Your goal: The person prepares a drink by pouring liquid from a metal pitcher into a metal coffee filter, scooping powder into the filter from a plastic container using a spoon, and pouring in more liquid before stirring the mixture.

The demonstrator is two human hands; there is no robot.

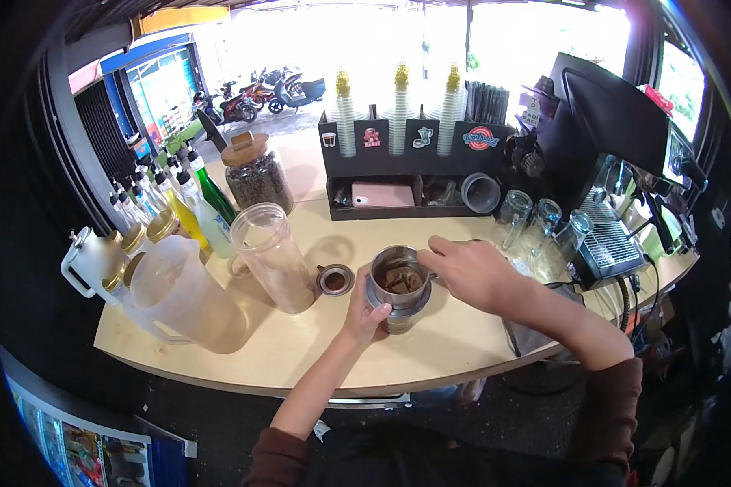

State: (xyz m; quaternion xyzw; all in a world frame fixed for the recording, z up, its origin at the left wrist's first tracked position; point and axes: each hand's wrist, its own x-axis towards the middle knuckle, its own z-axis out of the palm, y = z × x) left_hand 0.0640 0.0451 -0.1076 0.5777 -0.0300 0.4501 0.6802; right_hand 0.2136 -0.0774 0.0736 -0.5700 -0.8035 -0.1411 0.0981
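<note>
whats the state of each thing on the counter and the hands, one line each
metal cup, uncovered, brown contents inside
left hand, wrapped around the metal cup's side
right hand, at the metal cup's right rim, grip unclear
small metal dish, uncovered, something brown inside
bean jar, closed with wooden lid
pink phone, lying in black rack
clear cups, stacked

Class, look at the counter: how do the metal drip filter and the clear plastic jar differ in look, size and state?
The metal drip filter is opaque and silvery; the clear plastic jar is see-through.
The jar is much taller than the filter.
The left hand holds the filter, while the jar stands untouched on the counter.
Both have a round rim.
</note>
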